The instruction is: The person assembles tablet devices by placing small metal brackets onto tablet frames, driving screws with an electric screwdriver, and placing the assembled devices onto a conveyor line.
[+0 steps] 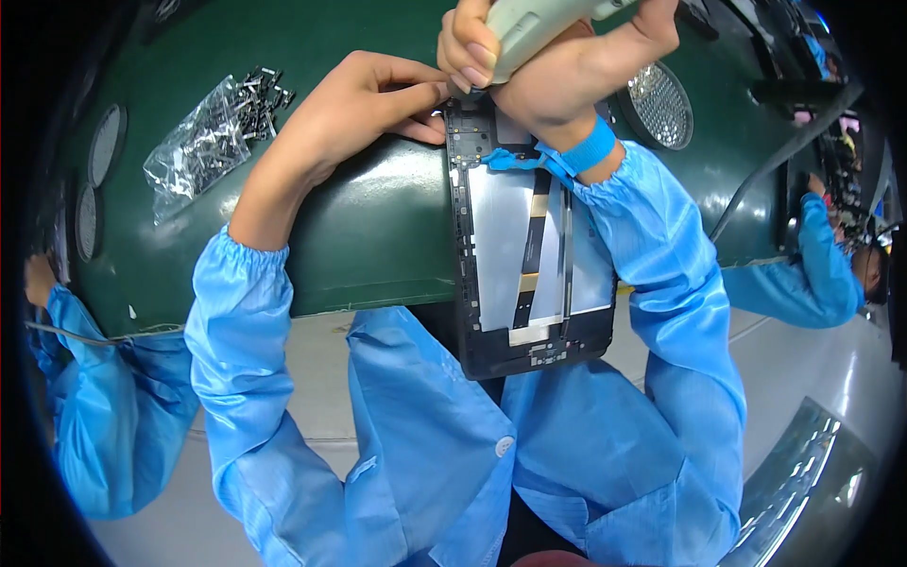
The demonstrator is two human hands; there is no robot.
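Observation:
An opened tablet point(504, 227), with a black frame, silver inner plates and a ribbon cable, lies over the table edge with its near end above my lap. At its far left corner, my left hand point(364, 106) has its fingers bent and pressed against the edge. My right hand point(567, 80) is wrapped round a pale green electric screwdriver point(540, 33) above the tablet's far end. The screwdriver's tip is hidden behind the fingers. A blue wrist strap point(588, 149) circles my right wrist, and its loose blue end lies over the tablet.
On the green table point(368, 227), a clear plastic bag point(203, 142) spills small black and metal parts point(262, 99) left of my left hand. A round dish point(657, 106) of small bits stands at the right, near a grey cable point(784, 151). Blue-sleeved people sit at both sides.

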